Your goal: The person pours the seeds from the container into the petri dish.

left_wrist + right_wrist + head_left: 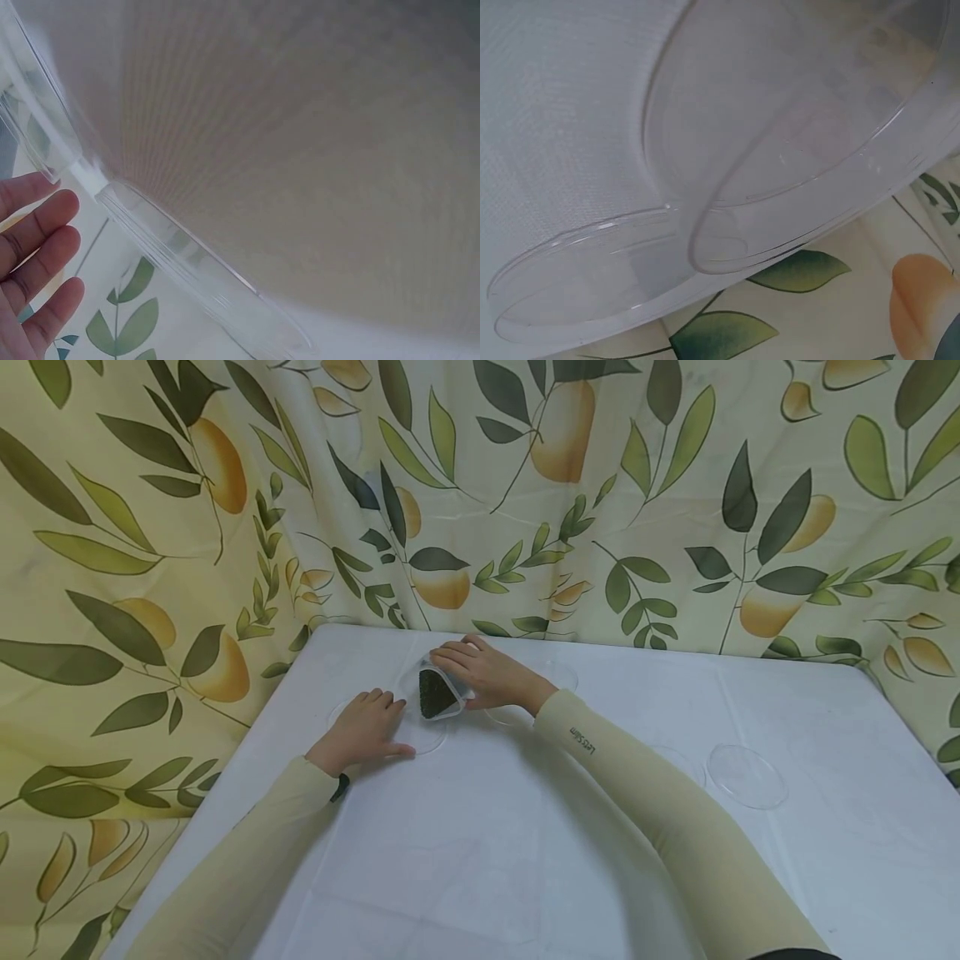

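One clear container point(459, 703), smooth-walled and plastic-looking, tilted above the far part of the tabletop point(450, 877), left of centre; inside, one dark mass point(437, 695), grainy-looking, roughly triangular in outline. Gripped in the right hand point(491, 675), fingers curled over the upper side, thumb lower down. Just beside, the left hand point(360, 731), grip loose and holding nothing, fingers slightly bent and spread, thumb stretched out over a thin, round, clear dish point(431, 742); in the left wrist view, clear curved rims point(214, 281) right by the fingertips. More faint circular rims around both hands, too transparent and overlapped for a sure count. Well apart to the right, two more clear discs point(747, 777), flat and thin-edged, one partly behind the right sleeve point(652, 802). In the right wrist view, two large clear rounded shapes point(607, 266), glossy at the edges, overlapping. Two sleeves in all, pale and smooth, the right one with dark lettering point(582, 741); one dark band point(340, 788) at the left wrist. Beneath everything, a white, faintly creased covering; behind, hanging cream fabric point(510, 539), printed with green leaves and orange fruit.
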Demonstrator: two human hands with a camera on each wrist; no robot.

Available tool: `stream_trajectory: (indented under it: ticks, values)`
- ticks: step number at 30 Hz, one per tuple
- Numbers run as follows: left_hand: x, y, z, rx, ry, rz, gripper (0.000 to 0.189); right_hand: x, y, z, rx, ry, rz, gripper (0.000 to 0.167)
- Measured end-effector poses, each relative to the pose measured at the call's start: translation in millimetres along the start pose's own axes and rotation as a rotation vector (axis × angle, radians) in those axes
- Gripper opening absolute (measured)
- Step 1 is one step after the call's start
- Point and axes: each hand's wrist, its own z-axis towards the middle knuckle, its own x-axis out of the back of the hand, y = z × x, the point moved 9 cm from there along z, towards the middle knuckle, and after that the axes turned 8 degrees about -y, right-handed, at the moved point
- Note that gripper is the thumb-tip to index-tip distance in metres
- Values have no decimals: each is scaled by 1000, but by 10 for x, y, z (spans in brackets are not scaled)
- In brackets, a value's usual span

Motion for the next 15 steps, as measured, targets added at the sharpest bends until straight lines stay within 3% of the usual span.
stream_trajectory:
  ticks: [15]
  values:
    - [-22, -4, 5, -5, 9, 15, 80, 4, -33, 57, 18, -41, -27, 90]
